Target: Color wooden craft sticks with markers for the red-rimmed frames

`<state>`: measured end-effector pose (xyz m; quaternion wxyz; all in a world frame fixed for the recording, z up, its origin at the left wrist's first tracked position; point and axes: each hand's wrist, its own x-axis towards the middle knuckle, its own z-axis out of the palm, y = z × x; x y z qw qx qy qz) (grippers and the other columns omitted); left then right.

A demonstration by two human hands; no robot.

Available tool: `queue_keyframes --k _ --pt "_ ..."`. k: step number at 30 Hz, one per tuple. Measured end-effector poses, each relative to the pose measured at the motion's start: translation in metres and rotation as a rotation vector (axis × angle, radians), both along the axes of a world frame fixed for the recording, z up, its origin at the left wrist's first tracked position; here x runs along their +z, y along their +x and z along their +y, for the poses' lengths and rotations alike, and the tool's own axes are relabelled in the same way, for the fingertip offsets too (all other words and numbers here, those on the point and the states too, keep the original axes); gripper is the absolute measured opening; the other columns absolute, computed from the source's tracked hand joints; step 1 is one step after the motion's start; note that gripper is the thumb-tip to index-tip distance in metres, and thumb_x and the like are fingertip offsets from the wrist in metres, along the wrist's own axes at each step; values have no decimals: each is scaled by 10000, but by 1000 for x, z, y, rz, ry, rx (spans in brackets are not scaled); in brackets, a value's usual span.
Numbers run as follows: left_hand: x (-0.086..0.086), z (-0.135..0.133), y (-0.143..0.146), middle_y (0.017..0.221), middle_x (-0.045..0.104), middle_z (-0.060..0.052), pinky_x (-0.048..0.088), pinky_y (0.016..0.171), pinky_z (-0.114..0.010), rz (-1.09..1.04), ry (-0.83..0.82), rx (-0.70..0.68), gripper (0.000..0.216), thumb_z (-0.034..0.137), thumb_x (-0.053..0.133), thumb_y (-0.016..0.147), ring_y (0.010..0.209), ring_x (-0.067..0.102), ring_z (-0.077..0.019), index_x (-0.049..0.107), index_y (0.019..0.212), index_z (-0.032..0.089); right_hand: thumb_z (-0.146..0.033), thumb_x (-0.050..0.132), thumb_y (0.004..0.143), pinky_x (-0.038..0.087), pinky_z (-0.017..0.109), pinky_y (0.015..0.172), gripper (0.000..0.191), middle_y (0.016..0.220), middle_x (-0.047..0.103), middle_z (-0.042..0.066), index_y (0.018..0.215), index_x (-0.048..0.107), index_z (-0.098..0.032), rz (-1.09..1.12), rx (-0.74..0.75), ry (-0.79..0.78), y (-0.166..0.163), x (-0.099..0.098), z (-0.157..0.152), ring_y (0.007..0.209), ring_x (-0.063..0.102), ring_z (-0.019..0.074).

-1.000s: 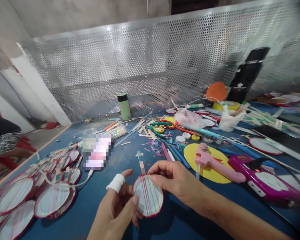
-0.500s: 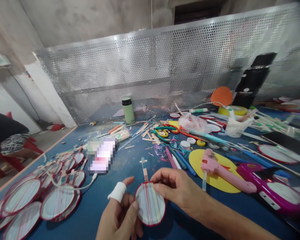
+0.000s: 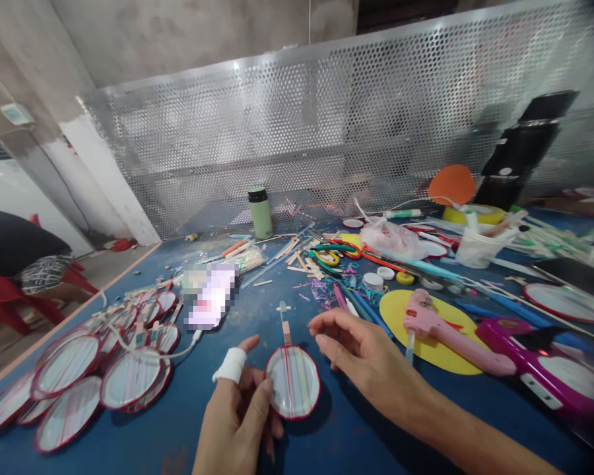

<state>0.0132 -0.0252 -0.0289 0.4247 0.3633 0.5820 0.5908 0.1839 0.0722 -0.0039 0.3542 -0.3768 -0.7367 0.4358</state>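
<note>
At the near middle of the desk [image 3: 356, 429], the left hand [image 3: 240, 412] pinches the red-rimmed disc [image 3: 296, 382] by its left edge, probably to steady it with its striped face unblocked, while the right hand [image 3: 366, 353], thumb and fingers parted, hovers empty just right of it

A silver perforated metal panel [image 3: 277, 138] spans the upper half of the frame. Before it, left of centre, stands a light-green cylindrical bottle [image 3: 261, 219] with a black band. At upper right, a tall black object [image 3: 527, 148] tilts near a flat orange disc [image 3: 453, 183]. At far left, a dark-shirted person [image 3: 17, 244] sits on a red plastic chair [image 3: 0, 290].
</note>
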Motion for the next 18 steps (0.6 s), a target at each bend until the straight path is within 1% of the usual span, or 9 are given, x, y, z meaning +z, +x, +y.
queue_keyframes --k 5,11,15,18 --pt "4 1 0 634 533 62 416 356 -178 1 6 21 710 399 644 825 418 540 -99 342 1442 219 -312 569 913 492 267 658 146 873 681 24 983 650 -214 -20 28 -5 -1 2 -2 740 607 153" --pt "5 2 -8 661 543 53 471 392 -211 37 -7 -44 739 404 640 831 460 574 -119 295 1452 201 -299 564 913 498 276 678 139 877 694 23 975 655 -213 -46 14 15 -1 3 -3 745 623 157" --pt "6 0 -13 691 546 48 468 390 -209 41 10 2 719 385 641 827 460 577 -114 314 1443 210 -336 574 907 512 291 673 160 894 705 34 971 662 -219 -51 16 16 0 1 -1 737 638 174" --pt "4 -4 -24 702 532 49 442 369 -191 39 27 57 689 375 616 845 447 569 -103 312 1444 226 -385 594 890 527 300 668 195 896 715 50 975 671 -226 -66 29 1 2 -5 2 742 652 197"
